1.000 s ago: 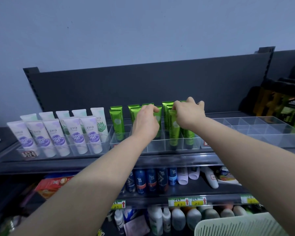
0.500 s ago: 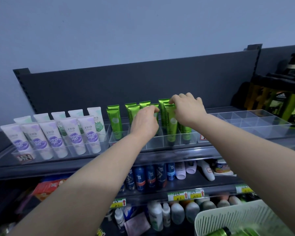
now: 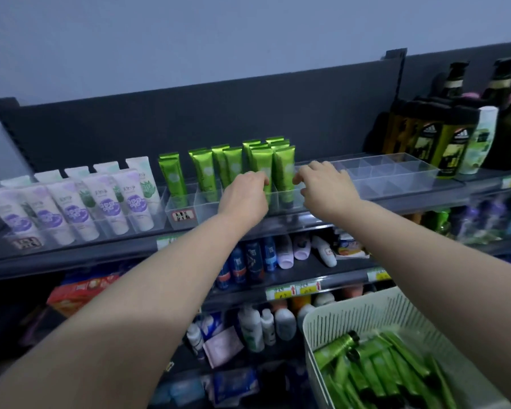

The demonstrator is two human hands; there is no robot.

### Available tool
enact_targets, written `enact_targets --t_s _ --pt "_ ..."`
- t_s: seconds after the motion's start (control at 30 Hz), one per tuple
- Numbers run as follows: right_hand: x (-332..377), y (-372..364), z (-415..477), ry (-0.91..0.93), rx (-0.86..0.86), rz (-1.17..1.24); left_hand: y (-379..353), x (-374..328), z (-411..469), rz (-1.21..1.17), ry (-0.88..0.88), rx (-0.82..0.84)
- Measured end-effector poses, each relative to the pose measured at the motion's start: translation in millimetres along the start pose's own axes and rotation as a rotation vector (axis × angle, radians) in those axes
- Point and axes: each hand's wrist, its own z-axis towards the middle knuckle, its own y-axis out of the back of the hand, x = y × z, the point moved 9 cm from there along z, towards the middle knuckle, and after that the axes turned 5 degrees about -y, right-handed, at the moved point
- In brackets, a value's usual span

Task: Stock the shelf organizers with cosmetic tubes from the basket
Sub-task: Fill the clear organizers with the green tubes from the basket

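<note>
Several green tubes (image 3: 233, 166) stand upright in a clear organizer (image 3: 183, 202) on the top shelf. My left hand (image 3: 244, 196) hangs in front of the lower part of one green tube (image 3: 261, 163), fingers loosely curled, fingertips at the tube. Just right of the rightmost green tube (image 3: 283, 169) is my right hand (image 3: 322, 184), also loosely curled and holding nothing. A pale slotted basket (image 3: 351, 308) at the lower right holds several more green tubes (image 3: 381, 367) lying flat.
White and purple tubes (image 3: 106, 202) fill the organizer to the left. A clear organizer with vacant compartments (image 3: 396, 172) sits to the right, then dark bottles (image 3: 431, 137). Lower shelves carry deodorants (image 3: 257, 258) and small bottles.
Both hands have let go of the tops of the green tubes and dropped to the organizer's front. The view tilted down, showing the basket's tubes.
</note>
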Motion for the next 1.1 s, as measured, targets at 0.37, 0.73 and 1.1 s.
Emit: enact_targets --t_s 0.37,0.73,1.1 --pt "-133 -57 -125 0.049 0.266 -0.080 -83 -87 -80 0.029 0.128 0.248" --pt "-183 -145 -176 0.008 0.511 -0.090 -189 -124 -124 -0.012 0.094 0.484" --pt "-195 -241 -211 -0.047 0.747 -0.086 -325 -111 -181 -0.063 0.153 0.946"
